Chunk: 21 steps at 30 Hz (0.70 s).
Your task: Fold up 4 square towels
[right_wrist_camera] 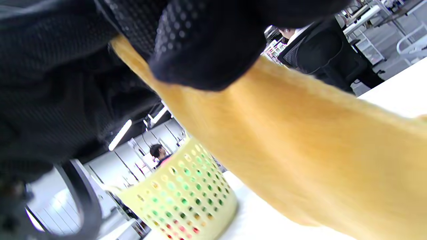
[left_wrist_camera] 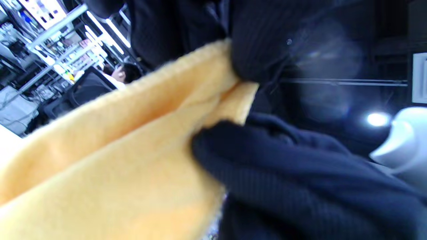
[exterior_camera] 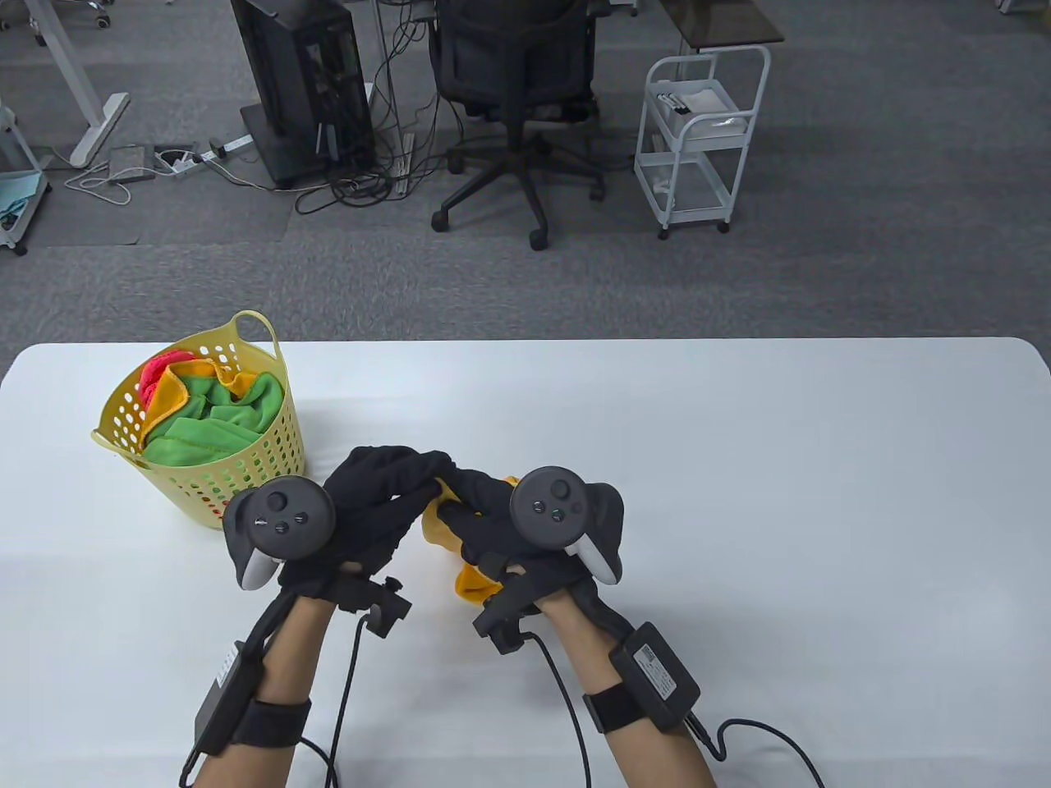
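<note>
Gripping orange towel [exterior_camera: 443, 525] | both hands | bunched, axis unclear

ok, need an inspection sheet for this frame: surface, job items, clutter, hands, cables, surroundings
Surface: white table, bare where visible.
Job's things: orange towel bunched, held between both hands; yellow basket at the table's left holds green, orange and red towels.
Clutter: nothing seen.
Grippers: left hand and right hand both pinch the orange towel.
Cables: glove leads run down both forearms; tangled floor cables behind the table.
Surroundings: office chair, white cart, grey carpet.
</note>
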Each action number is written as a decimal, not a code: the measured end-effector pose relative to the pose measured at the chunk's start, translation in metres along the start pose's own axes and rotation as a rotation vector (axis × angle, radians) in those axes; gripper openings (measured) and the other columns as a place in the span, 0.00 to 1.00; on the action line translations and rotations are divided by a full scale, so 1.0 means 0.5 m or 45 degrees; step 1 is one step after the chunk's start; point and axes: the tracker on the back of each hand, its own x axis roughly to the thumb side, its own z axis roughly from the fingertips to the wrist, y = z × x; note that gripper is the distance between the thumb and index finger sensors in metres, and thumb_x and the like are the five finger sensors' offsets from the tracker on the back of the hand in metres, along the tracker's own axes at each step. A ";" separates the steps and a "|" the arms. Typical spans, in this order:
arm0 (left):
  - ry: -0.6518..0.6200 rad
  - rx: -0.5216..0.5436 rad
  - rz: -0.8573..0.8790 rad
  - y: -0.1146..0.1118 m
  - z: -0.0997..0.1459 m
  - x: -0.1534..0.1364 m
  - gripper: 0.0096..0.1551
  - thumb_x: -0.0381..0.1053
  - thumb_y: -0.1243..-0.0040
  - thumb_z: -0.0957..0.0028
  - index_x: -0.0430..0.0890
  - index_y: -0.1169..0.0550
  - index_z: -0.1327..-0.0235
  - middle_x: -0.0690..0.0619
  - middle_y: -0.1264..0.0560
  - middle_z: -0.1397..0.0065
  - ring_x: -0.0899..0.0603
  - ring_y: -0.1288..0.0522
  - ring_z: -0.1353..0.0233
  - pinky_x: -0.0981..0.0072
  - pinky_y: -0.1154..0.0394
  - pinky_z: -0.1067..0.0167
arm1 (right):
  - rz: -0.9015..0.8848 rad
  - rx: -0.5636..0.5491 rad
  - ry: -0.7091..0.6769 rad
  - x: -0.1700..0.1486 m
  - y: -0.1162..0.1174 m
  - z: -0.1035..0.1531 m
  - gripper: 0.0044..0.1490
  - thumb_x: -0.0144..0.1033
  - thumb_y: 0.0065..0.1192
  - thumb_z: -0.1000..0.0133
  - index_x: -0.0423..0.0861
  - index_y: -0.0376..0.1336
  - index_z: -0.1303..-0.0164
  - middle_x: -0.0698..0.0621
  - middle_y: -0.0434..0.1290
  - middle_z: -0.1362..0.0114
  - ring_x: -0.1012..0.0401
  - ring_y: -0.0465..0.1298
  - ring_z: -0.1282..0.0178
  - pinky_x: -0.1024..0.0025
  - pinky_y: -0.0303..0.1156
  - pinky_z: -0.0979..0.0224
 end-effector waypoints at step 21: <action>0.157 0.270 0.149 0.082 0.025 -0.048 0.18 0.51 0.34 0.39 0.56 0.16 0.37 0.50 0.18 0.37 0.34 0.25 0.33 0.33 0.41 0.25 | 0.474 0.134 0.129 -0.154 -0.012 0.078 0.27 0.37 0.75 0.38 0.37 0.70 0.34 0.44 0.84 0.41 0.64 0.85 0.67 0.69 0.79 0.62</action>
